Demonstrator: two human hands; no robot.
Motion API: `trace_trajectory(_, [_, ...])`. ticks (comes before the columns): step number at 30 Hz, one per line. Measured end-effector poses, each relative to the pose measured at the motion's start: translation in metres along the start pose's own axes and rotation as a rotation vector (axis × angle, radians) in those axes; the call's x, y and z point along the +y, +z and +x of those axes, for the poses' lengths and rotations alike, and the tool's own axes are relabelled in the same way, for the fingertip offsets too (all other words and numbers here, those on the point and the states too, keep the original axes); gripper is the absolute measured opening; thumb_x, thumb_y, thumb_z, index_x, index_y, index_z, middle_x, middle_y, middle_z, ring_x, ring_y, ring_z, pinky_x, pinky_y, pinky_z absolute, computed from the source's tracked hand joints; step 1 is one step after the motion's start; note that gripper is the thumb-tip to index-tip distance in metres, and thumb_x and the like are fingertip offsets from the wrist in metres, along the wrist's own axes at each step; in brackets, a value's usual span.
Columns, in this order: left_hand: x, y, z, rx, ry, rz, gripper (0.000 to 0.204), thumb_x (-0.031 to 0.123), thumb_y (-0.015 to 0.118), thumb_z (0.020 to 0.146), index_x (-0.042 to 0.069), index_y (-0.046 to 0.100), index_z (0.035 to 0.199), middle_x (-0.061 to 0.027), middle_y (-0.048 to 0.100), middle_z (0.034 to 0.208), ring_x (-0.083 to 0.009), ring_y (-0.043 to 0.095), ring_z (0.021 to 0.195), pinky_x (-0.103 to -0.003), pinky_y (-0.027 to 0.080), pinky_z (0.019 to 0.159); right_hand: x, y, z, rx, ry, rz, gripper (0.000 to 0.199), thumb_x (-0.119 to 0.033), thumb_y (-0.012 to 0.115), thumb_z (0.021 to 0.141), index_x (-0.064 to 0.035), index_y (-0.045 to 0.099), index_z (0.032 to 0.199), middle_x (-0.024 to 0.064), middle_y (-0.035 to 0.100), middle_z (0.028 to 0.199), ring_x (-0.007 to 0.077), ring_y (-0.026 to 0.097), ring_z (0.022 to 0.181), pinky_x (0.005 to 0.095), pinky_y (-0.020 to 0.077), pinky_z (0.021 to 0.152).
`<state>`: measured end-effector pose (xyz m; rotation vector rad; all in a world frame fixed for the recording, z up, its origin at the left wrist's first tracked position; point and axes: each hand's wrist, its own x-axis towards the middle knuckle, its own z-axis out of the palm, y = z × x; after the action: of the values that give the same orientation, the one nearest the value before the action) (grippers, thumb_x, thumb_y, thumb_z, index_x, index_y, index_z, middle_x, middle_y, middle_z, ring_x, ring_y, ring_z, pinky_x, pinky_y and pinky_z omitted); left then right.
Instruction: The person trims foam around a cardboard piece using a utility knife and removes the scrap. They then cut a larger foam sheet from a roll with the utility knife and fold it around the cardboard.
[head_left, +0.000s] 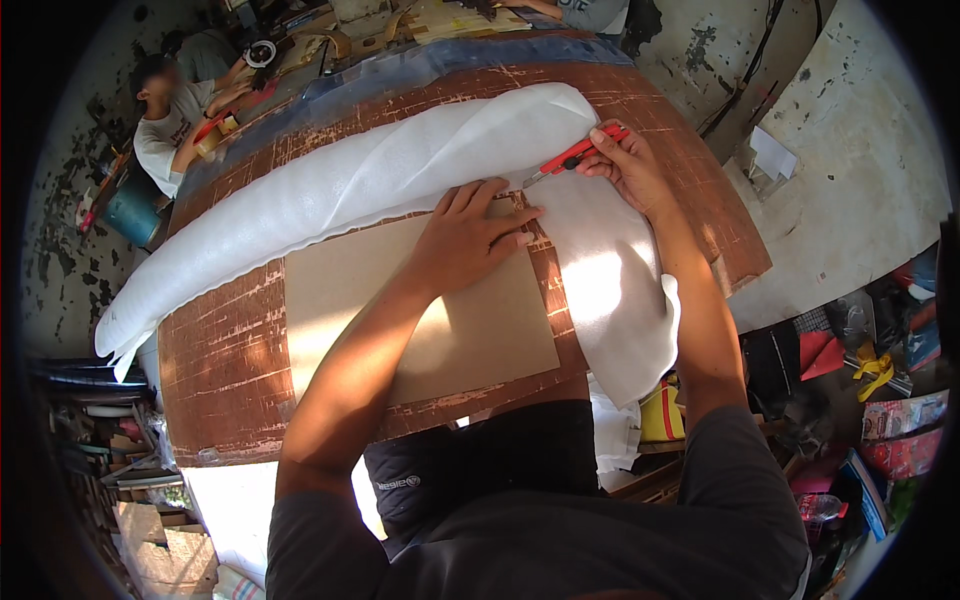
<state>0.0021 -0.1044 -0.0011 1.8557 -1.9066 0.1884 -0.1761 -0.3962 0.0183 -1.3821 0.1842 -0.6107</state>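
My right hand (pixel 625 165) grips a red utility knife (pixel 582 153) with a black slider. Its blade points down and left toward the white foam sheet. A long roll of white foam sheet (pixel 330 180) lies across the table, and a loose flap of it (pixel 600 280) spreads to the right, hanging past the near edge. My left hand (pixel 475 240) rests flat with fingers spread, by the upper right corner of a tan board (pixel 420 320). Its fingertips reach the lower edge of the roll. Whether the blade touches the foam I cannot tell.
The brown, scratched tabletop (pixel 220 340) lies under everything. At the far left a person (pixel 175 120) works with a tape roll. Clear plastic sheeting (pixel 350 85) runs along the far edge. Clutter fills the lower right, including a plastic bottle (pixel 820 508); wood scraps (pixel 165 550) lie lower left.
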Motion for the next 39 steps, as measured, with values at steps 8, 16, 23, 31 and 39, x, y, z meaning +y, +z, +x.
trace_trajectory(8, [0.001,-0.001,0.0,-0.014,-0.012,0.001,0.043,0.045,0.059,0.114,0.038,0.073,0.155,-0.013,0.054,0.165,-0.0347,0.046,0.157,-0.053,0.033,0.134,-0.002,-0.005,0.001,0.023,0.009,-0.018,0.027,-0.022,0.077,0.112,-0.0012,0.062,0.121,0.0164,0.08,0.099,0.025,0.084,0.085,0.0288,0.0694,0.072])
trace_trajectory(16, [0.0,0.0,0.0,-0.018,-0.013,-0.008,0.043,0.045,0.059,0.115,0.038,0.073,0.154,-0.0128,0.055,0.165,-0.0343,0.046,0.157,-0.053,0.033,0.134,-0.008,-0.007,-0.001,0.043,-0.011,-0.059,0.029,-0.024,0.076,0.112,-0.0002,0.061,0.12,0.0158,0.08,0.097,0.022,0.083,0.082,0.0274,0.0677,0.071])
trace_trajectory(23, [0.0,0.0,0.0,-0.011,-0.007,0.003,0.043,0.046,0.059,0.114,0.037,0.073,0.154,-0.0131,0.055,0.164,-0.0345,0.046,0.156,-0.053,0.033,0.133,-0.009,-0.01,-0.001,0.058,-0.023,-0.068,0.028,-0.023,0.075,0.112,-0.0013,0.059,0.118,0.0157,0.079,0.094,0.0223,0.083,0.08,0.0274,0.0668,0.07])
trace_trajectory(31, [0.0,0.0,0.0,-0.007,-0.003,-0.004,0.043,0.044,0.06,0.114,0.037,0.073,0.155,-0.0134,0.055,0.164,-0.035,0.047,0.156,-0.054,0.033,0.133,-0.012,-0.015,-0.002,0.082,-0.02,-0.08,0.028,-0.02,0.077,0.11,0.0003,0.06,0.118,0.0194,0.08,0.097,0.0253,0.083,0.081,0.0311,0.0669,0.071])
trace_trajectory(39, [0.0,0.0,0.0,-0.01,-0.012,0.0,0.043,0.045,0.06,0.114,0.038,0.072,0.155,-0.0133,0.055,0.164,-0.035,0.047,0.156,-0.054,0.033,0.134,-0.011,-0.015,-0.003,0.167,-0.065,-0.163,0.024,-0.022,0.075,0.11,0.0001,0.064,0.11,0.0146,0.077,0.089,0.0206,0.078,0.073,0.0305,0.0608,0.067])
